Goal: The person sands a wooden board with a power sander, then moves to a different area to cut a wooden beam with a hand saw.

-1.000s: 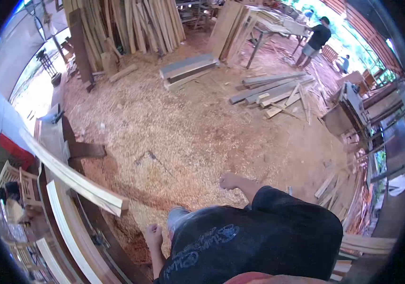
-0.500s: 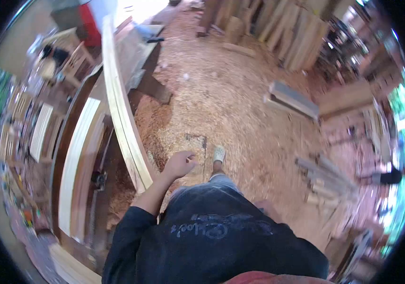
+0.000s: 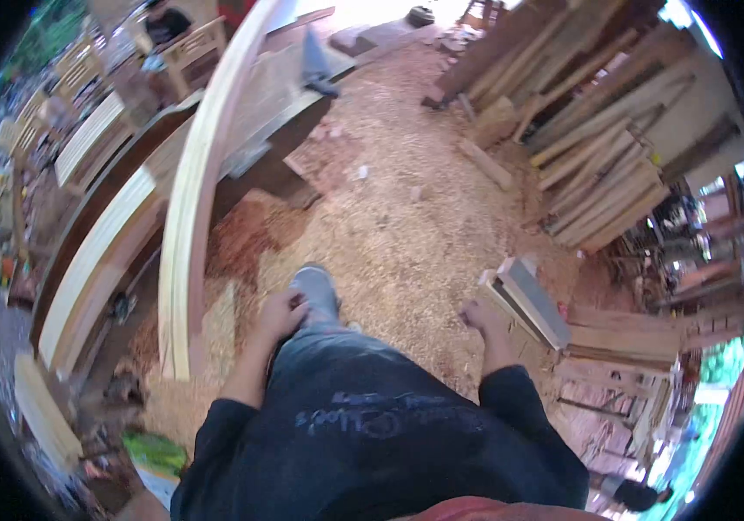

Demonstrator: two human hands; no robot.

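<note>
My left hand [image 3: 283, 314] hangs beside my left leg, fingers loosely bent and slightly apart, holding nothing. My right hand [image 3: 479, 314] is out in front on the right, its fingers loosely curled and somewhat blurred, with no object visible in them. It is nearest to a grey-topped beam [image 3: 532, 304] lying on the floor. Left of my left hand, long pale boards [image 3: 188, 204] run over the workbench. My left shoe [image 3: 315, 286] is on the sawdust-covered floor [image 3: 398, 200].
Rough planks [image 3: 602, 191] lean at the upper right. More pale boards [image 3: 98, 269] lie along the bench [image 3: 281, 165] at left. A person [image 3: 166, 24] is near wooden frames at the upper left, and another person [image 3: 632, 493] is at the lower right. A green-and-white sack [image 3: 155, 460] lies lower left.
The view has turned and moved forward. My left leg has swung forward, and my right hand has come into clear view. The grey-topped beam now appears closer and lower.
</note>
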